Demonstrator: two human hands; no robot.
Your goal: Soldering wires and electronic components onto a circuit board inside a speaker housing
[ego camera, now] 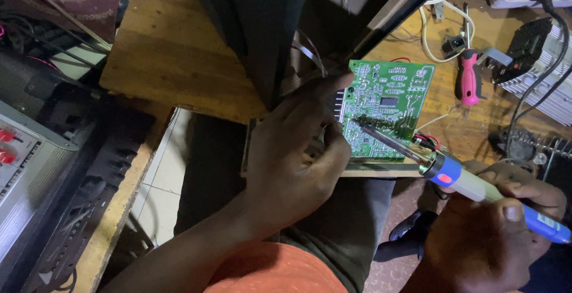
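A green circuit board (387, 105) rests on the edge of a wooden bench (173, 60), its solder side up. My left hand (295, 156) grips the board's left edge, index finger stretched along its top corner. My right hand (494, 227) holds a blue and white soldering iron (476, 188) like a pen. The iron's metal tip (364, 125) touches the board near its middle. Red wires (429, 140) come off the board's lower right side.
A pink-handled screwdriver (469, 78) lies on the bench right of the board. Finned metal heat sinks (548, 90) and black cables sit at the far right. A grey amplifier with red knobs (24, 156) stands at left. A dark panel (268, 25) leans behind the board.
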